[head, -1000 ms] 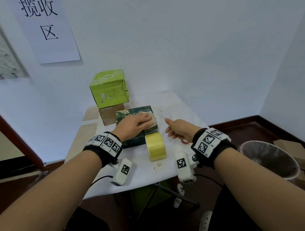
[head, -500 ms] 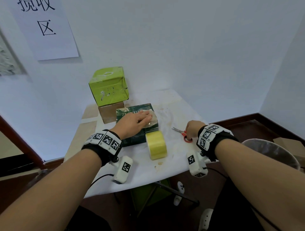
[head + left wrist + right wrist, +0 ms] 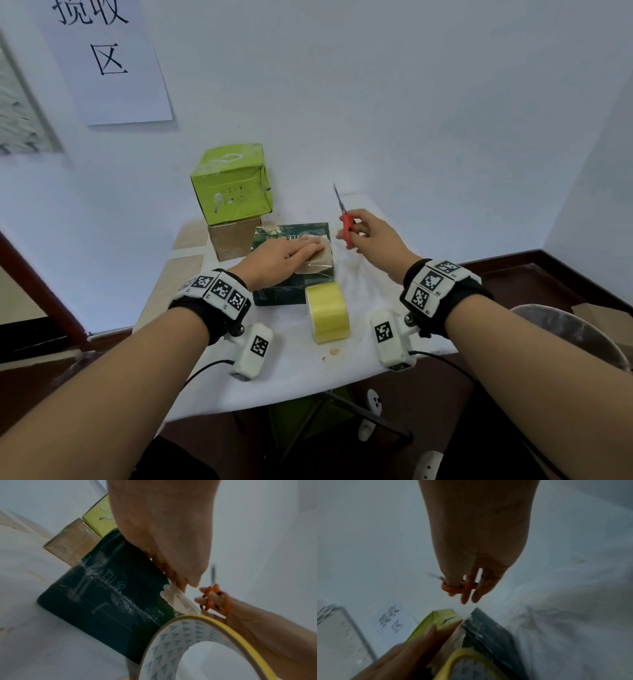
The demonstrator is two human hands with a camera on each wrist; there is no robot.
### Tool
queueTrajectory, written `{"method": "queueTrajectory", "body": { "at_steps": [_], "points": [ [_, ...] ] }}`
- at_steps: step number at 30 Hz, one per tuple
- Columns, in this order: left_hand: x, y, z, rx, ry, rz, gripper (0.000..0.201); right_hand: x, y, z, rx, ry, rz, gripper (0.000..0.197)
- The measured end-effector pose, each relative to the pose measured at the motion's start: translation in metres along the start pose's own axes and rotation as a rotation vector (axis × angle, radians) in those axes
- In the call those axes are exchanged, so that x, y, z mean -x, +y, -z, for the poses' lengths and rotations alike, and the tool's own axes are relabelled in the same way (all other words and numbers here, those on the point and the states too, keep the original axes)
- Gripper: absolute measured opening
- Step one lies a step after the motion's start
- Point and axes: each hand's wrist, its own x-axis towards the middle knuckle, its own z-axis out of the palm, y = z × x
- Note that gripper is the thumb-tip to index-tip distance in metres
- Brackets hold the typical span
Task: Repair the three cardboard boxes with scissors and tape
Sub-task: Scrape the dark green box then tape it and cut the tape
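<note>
Head view: the left hand [image 3: 284, 257] lies flat at frame centre, fingers straight, pressing a torn pale patch on the dark green box [image 3: 294, 263] that lies flat on the white-covered table [image 3: 370, 329]. Just below the box stands a yellow tape roll [image 3: 328, 311] on its edge. Right of centre the right hand [image 3: 375, 236] is raised off the table, fingers hooked through the red handles of the scissors [image 3: 344, 216], blades pointing up toward the wall. At upper left of the table a lime green box [image 3: 231, 183] sits on top of a brown cardboard box [image 3: 231, 240]. A paper sign [image 3: 106, 58] hangs on the wall at upper left, and a bin [image 3: 565, 332] shows at the right edge.

Left wrist view: the left hand [image 3: 164, 534] comes down from the top onto the dark green box [image 3: 106, 599], fingertips at its torn white edge. The tape roll [image 3: 197, 649] fills the lower right; beyond it the right hand [image 3: 214, 601] grips the orange-red scissors [image 3: 210, 596]. The brown box [image 3: 72, 543] and lime box [image 3: 99, 519] sit upper left.

Right wrist view: blurred; the right hand [image 3: 476, 561] has a finger through a scissors [image 3: 458, 586] loop. Below lie the lime box [image 3: 440, 620], dark box [image 3: 489, 635], tape roll [image 3: 464, 660] and left hand [image 3: 412, 649].
</note>
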Motion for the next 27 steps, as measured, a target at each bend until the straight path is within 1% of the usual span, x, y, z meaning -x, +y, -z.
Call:
{"method": "queueTrajectory", "body": {
  "at_steps": [1,3,6,7,8,9,10,12,13,14,16,18,21,25,27],
  "points": [
    [-0.001,-0.002,0.001,0.042,0.029,0.004,0.038,-0.001,-0.004,-0.005,0.011,-0.029,0.035,0.019],
    [0.000,-0.002,0.001,0.216,0.151,0.043,0.036,-0.002,-0.008,-0.013,0.113,-0.089,0.077,0.019],
    [0.007,0.000,0.005,0.530,0.387,0.131,0.037,-0.003,-0.002,-0.017,0.286,-0.171,0.076,0.028],
    [0.011,0.001,0.008,0.634,0.412,0.164,0.039,-0.003,0.001,-0.017,0.320,-0.187,0.072,0.030],
    [0.016,0.003,0.010,0.739,0.382,0.197,0.042,-0.003,0.002,-0.017,0.338,-0.195,0.070,0.032],
    [0.022,0.005,0.012,0.803,0.298,0.236,0.045,-0.003,0.003,-0.017,0.345,-0.194,0.068,0.033],
    [0.028,0.007,0.012,0.809,0.181,0.291,0.048,-0.003,0.004,-0.018,0.349,-0.189,0.068,0.032],
    [0.037,0.009,0.005,0.738,-0.043,0.430,0.052,-0.002,0.005,-0.020,0.368,-0.178,0.074,0.031],
    [0.039,0.009,0.000,0.725,-0.110,0.489,0.054,-0.002,0.005,-0.021,0.382,-0.176,0.076,0.031],
    [0.041,0.009,-0.006,0.747,-0.144,0.526,0.055,0.000,0.005,-0.021,0.400,-0.175,0.081,0.032],
    [0.038,0.007,-0.015,0.855,-0.162,0.531,0.055,0.003,0.002,-0.022,0.460,-0.167,0.100,0.033],
    [0.035,0.010,-0.018,0.942,-0.129,0.522,0.047,0.006,-0.004,-0.020,0.529,-0.164,0.127,0.033],
    [0.029,0.014,-0.015,0.944,-0.059,0.540,0.036,0.007,-0.011,-0.020,0.567,-0.184,0.164,0.031],
    [0.025,0.022,-0.018,1.079,-0.093,0.572,0.021,0.003,-0.009,-0.024,0.578,-0.194,0.138,0.032],
    [0.025,0.024,-0.022,1.119,-0.100,0.583,0.019,0.001,-0.004,-0.025,0.550,-0.173,0.109,0.031]
  ]
}}
